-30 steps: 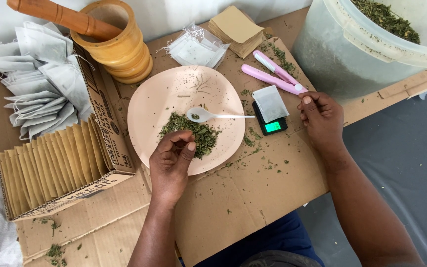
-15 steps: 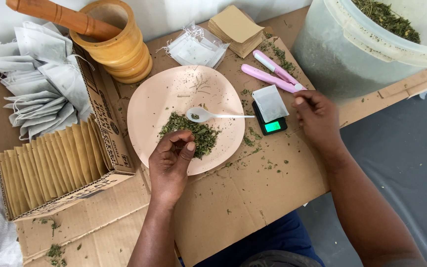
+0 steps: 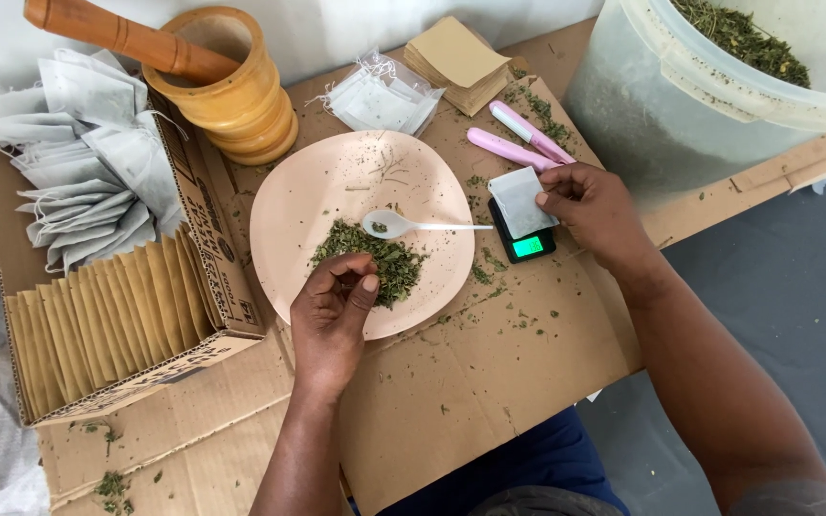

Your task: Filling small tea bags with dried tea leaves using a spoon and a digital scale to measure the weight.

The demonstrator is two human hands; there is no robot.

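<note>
Head view: left hand pinches dried herbs on plate; right hand grips filter bag resting on scale, unsealed.

My left hand rests on the near rim of the pink plate, fingers curled at the edge of the heap of dried green herbs. A white plastic spoon lies on the plate just beyond the heap. My right hand pinches the edge of the small white tea bag sitting on the pocket scale. A pink sealer lies just past them.
</note>
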